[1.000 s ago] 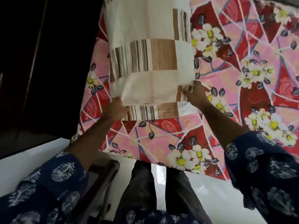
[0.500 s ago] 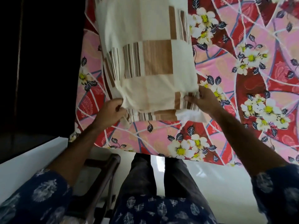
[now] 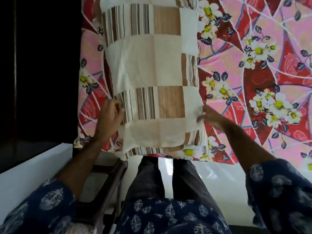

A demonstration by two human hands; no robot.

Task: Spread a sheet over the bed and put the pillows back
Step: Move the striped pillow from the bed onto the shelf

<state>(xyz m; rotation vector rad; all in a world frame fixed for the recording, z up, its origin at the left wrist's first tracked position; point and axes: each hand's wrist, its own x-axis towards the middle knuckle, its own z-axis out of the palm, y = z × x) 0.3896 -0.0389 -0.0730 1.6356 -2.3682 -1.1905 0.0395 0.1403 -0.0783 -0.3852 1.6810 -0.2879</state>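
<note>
A cream pillow (image 3: pixel 152 68) with brown striped patches lies on the bed's near left part, over a pink and red floral sheet (image 3: pixel 253 68) that covers the mattress. The pillow's near edge reaches the bed's edge. My left hand (image 3: pixel 109 115) holds the pillow's left side with curled fingers. My right hand (image 3: pixel 209 115) pinches the pillow's right side near its lower corner. A second pillow's striped edge shows at the top, mostly cut off by the frame.
A dark wall or wardrobe (image 3: pixel 38 65) stands left of the bed. A dark wooden chair (image 3: pixel 111 183) is by my left leg on the white floor (image 3: pixel 211 174). I stand right at the bed's edge.
The pillow has come toward me, to the bed's near edge. Both hands have shifted from its lower corners to its sides.
</note>
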